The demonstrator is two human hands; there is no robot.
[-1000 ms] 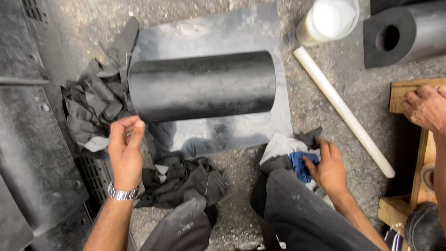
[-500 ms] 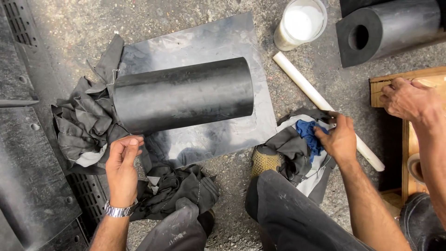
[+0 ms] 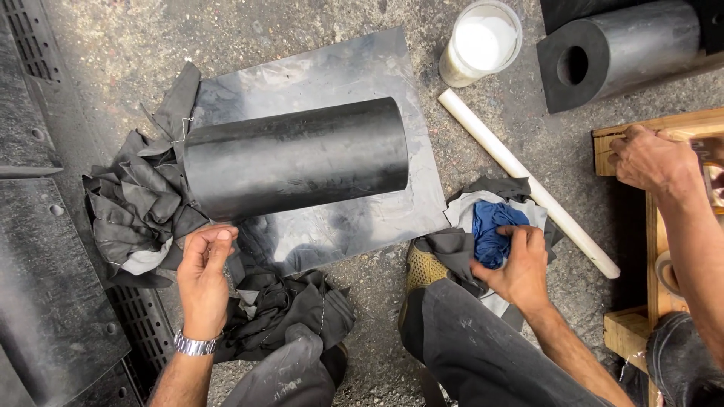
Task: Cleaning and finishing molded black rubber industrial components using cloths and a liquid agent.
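Head cam, looking straight down at a gritty concrete floor (image 3: 317,45). A big black cylinder (image 3: 298,158) is lying on its side across a shiny grey metal sheet (image 3: 354,68), with its left end pushing into a heap of dark grey rags (image 3: 136,211).

The left hand (image 3: 202,275) is hovering just below the cylinder's near left end, palm tilted up, fingers loosely curled in toward the thumb, grip together-ish but holding nothing that I can see. There's a metal watch (image 3: 194,345) sitting on that wrist. More dark cloth (image 3: 290,305) is bunched up right beside it, next to the person's knee.

The right hand (image 3: 516,267) is pressing down on a blue cloth (image 3: 490,230), fingers closed over its lower edge, so that grip is clamped on the blue cloth. The cloth is lying on a small pile of white and grey rags (image 3: 460,241), just off the sheet's lower right corner.

Near that, a white rod (image 3: 528,181) is lying diagonally on the floor, and a white tub (image 3: 480,41) is standing at its upper end. A second black cylinder with a hole in its end (image 3: 618,53) is resting top right.

On the far right another person's hand (image 3: 648,158) is resting on a wooden frame (image 3: 656,218).
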